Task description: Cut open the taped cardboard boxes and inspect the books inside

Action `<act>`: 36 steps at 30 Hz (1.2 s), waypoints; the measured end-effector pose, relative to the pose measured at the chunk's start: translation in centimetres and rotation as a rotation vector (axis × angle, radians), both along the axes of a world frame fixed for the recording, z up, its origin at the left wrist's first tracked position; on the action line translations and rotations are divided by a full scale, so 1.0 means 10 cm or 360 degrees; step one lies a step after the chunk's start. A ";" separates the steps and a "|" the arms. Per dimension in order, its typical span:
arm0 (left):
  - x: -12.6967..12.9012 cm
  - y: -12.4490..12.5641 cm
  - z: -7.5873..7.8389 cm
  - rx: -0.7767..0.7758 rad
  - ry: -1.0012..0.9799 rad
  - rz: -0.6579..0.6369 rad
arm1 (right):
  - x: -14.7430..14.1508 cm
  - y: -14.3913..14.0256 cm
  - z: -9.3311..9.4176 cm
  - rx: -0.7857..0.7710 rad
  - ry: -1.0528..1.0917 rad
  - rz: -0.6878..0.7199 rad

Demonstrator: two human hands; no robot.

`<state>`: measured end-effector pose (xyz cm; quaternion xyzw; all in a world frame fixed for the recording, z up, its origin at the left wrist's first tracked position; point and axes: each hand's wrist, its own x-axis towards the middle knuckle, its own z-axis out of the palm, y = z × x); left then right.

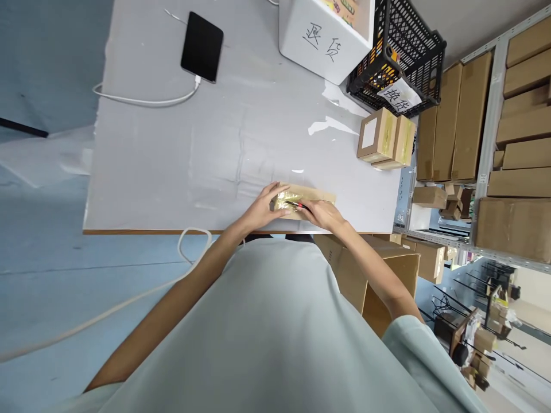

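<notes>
Nearest to us, at the front edge of the white counter [172, 172], both of our hands work on a small flat cardboard box [316, 196] bound in glossy yellowish tape. Our left hand [263, 207] lies on its left end, fingers [275, 189] spread and pressed onto the top to pin it down. Our right hand [322, 213] is curled around a slim tool with a red and black handle [297, 204], its tip resting on the taped top between the hands. We judge this to be the opening cut through the tape, just begun: the box looks closed. The next move would call for a steady, shallow draw along the seam, with the left fingers kept clear of the tip.

Below the counter edge at the right stands an open brown carton [387, 275]. Farther back on the right, two small taped boxes [387, 137] sit side by side. Beyond them are a black crate [404, 51] with a handwritten tag and a white bin [318, 34] marked in handwriting. At the far left, a dark phone [202, 46] lies on its white cable [142, 102]. Shelves [491, 132] at the right hold stacked cartons.
</notes>
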<state>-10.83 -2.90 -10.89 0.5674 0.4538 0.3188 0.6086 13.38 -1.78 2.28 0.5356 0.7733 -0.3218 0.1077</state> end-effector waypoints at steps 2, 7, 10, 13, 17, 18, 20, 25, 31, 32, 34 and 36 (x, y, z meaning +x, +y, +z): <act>0.01 0.00 -0.02 -0.0034 -0.0035 -0.0001 | -0.07 0.04 0.00 0.0002 -0.0052 0.0044; 0.03 0.01 -0.06 -0.0027 -0.0058 0.0001 | -0.18 0.11 0.01 -0.0006 -0.0132 0.0107; 0.04 0.01 -0.06 0.0008 -0.0040 -0.0004 | -0.23 0.14 0.06 -0.0014 -0.0185 0.0122; 0.03 0.02 -0.05 0.0026 0.0015 -0.0043 | -0.28 0.16 0.15 -0.0015 -0.0346 0.0243; 0.01 0.02 -0.02 0.0031 0.0043 -0.0091 | -0.33 0.21 0.24 -0.0036 -0.0495 0.0401; 0.01 0.02 -0.02 0.0030 0.0038 -0.0088 | -0.33 0.21 0.24 -0.0040 -0.0514 0.0426; 0.01 0.03 -0.02 0.0024 0.0031 -0.0086 | -0.34 0.23 0.24 -0.0039 -0.0538 0.0459; 0.01 0.03 -0.04 0.0017 0.0015 -0.0070 | -0.38 0.25 0.28 -0.0040 -0.0589 0.0520; -0.02 0.04 -0.03 0.0019 -0.0003 -0.0071 | -0.65 0.28 0.45 -0.0029 -0.0703 0.0552; -0.02 0.05 -0.02 0.0019 0.0006 -0.0067 | -0.71 0.27 0.46 -0.0021 -0.0715 0.0557; -0.03 0.06 -0.01 0.0018 0.0035 -0.0056 | -0.80 0.27 0.44 0.0006 -0.0738 0.0569; -0.03 0.06 0.02 0.0021 0.0045 -0.0046 | -0.82 0.25 0.42 0.0025 -0.0800 0.0567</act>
